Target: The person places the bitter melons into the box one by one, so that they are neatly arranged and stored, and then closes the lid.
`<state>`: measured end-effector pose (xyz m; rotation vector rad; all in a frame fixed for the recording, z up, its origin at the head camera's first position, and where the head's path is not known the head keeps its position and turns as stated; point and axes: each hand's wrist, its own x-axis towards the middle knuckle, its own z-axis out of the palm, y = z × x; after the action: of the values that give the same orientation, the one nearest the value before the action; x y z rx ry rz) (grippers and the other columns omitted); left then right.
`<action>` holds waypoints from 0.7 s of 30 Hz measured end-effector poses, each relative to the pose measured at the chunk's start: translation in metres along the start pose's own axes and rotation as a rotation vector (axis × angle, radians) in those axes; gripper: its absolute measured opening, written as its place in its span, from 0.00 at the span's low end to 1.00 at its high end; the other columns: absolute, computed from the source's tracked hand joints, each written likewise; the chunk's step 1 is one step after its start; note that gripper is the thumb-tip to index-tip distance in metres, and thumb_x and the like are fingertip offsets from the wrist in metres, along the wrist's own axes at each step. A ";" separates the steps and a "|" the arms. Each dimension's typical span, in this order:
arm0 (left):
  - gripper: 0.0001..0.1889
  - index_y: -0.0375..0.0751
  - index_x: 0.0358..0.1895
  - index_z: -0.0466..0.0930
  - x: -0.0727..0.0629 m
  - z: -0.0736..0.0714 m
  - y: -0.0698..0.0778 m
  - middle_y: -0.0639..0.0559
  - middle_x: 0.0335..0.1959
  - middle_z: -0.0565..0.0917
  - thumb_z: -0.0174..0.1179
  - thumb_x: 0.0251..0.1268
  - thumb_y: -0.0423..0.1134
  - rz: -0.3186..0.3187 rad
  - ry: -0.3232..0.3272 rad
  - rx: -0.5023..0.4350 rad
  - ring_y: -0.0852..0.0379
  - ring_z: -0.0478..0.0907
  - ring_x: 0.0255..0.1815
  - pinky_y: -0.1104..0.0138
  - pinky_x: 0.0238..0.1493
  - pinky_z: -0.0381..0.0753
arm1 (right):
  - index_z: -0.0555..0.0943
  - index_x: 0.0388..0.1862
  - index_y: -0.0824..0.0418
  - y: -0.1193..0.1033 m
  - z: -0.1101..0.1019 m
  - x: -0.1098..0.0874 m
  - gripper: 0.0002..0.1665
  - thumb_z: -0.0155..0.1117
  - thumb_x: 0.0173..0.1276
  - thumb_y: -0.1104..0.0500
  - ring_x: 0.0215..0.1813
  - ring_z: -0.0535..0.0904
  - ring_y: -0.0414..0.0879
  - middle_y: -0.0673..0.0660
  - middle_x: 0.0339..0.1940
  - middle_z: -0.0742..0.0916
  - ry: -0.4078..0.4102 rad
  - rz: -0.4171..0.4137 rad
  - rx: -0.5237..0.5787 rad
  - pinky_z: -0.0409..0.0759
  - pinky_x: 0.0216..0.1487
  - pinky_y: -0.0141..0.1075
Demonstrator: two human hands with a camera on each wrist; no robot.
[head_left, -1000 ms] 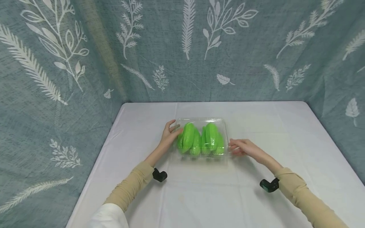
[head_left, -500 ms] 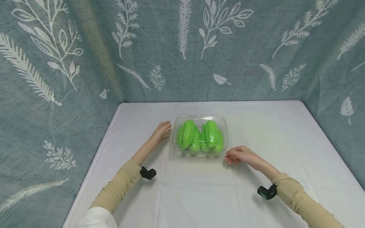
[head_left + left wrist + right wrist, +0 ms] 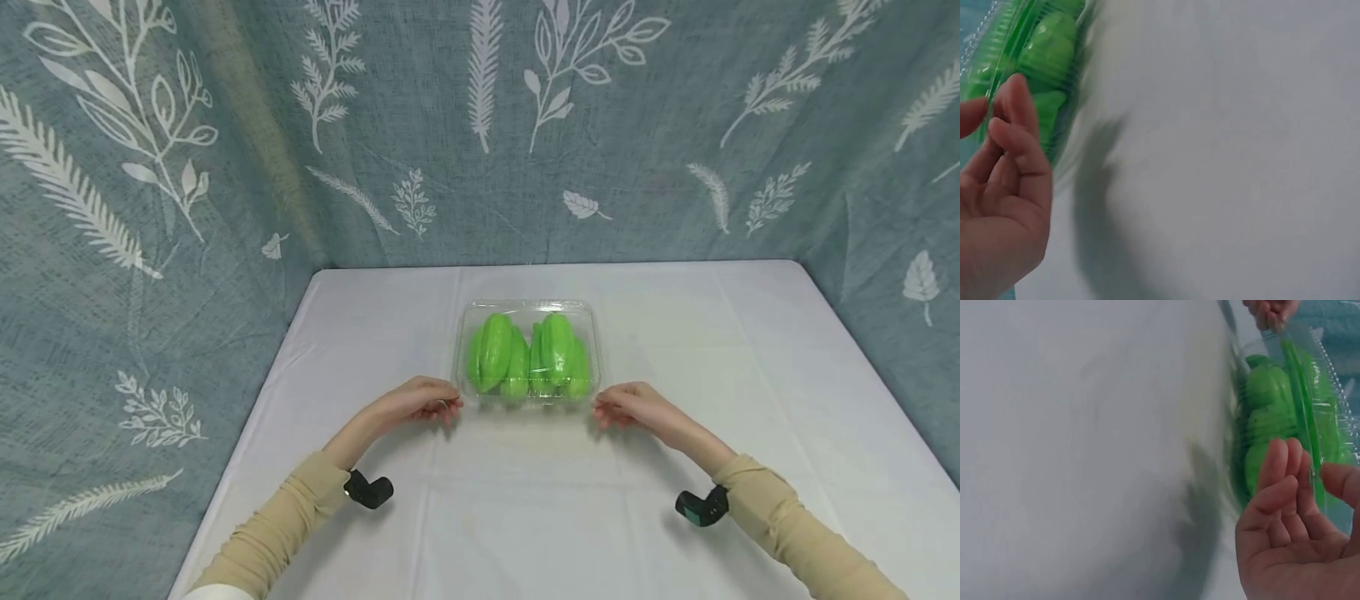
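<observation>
A clear plastic clamshell container point(image 3: 528, 308) sits toward the back of the table, its lid down over bright green, plump, elongated lobed pieces point(image 3: 557, 346). At its front left corner, my left hand point(image 3: 416, 398) pinches the rim between thumb and curled fingers. My right hand point(image 3: 628, 404) does the same at the front right corner. In the right wrist view the green-tinted rim point(image 3: 1305, 419) runs between the thumb and fingers. Part of the rim is behind the fingers in the left wrist view. How firmly the lid is seated cannot be told.
A white cloth point(image 3: 525, 517) covers the table. Blue-green curtains point(image 3: 450, 125) with white leaf prints hang behind the table and along both sides. A black wrist camera point(image 3: 369, 490) is strapped to the left forearm, another black camera point(image 3: 702, 506) to the right.
My left hand has moved off the container's left side and come forward to its front left corner. The right hand has shifted slightly forward to the front right corner. The container stays put.
</observation>
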<state>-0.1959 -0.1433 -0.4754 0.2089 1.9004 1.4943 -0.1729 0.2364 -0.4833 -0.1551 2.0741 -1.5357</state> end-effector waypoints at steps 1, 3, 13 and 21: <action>0.16 0.25 0.42 0.78 0.001 0.002 -0.001 0.58 0.27 0.82 0.50 0.69 0.38 0.006 0.019 -0.037 0.67 0.78 0.27 0.79 0.29 0.77 | 0.77 0.49 0.77 0.000 0.000 0.000 0.25 0.49 0.71 0.54 0.34 0.81 0.36 0.48 0.31 0.87 0.004 -0.002 0.012 0.80 0.35 0.26; 0.12 0.29 0.37 0.80 0.002 0.004 -0.004 0.58 0.25 0.83 0.50 0.68 0.35 0.020 0.053 -0.098 0.68 0.77 0.25 0.79 0.29 0.79 | 0.77 0.49 0.78 0.001 0.002 -0.001 0.25 0.50 0.71 0.55 0.34 0.81 0.35 0.48 0.31 0.86 0.004 -0.010 0.030 0.82 0.37 0.26; 0.13 0.43 0.25 0.82 0.005 0.015 -0.011 0.59 0.20 0.82 0.51 0.64 0.31 0.030 0.180 -0.219 0.68 0.75 0.20 0.80 0.25 0.79 | 0.78 0.41 0.77 0.003 0.009 -0.001 0.18 0.50 0.70 0.60 0.31 0.79 0.34 0.47 0.26 0.84 0.021 -0.033 0.115 0.82 0.36 0.25; 0.10 0.32 0.33 0.82 0.006 0.012 -0.006 0.58 0.21 0.83 0.51 0.65 0.32 0.023 0.165 -0.188 0.68 0.76 0.20 0.79 0.26 0.80 | 0.76 0.49 0.79 0.008 0.002 0.000 0.23 0.50 0.71 0.57 0.34 0.81 0.34 0.47 0.31 0.86 -0.029 0.008 0.163 0.83 0.40 0.24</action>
<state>-0.1916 -0.1328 -0.4847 0.0218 1.8739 1.7405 -0.1705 0.2374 -0.4914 -0.1075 1.9151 -1.6802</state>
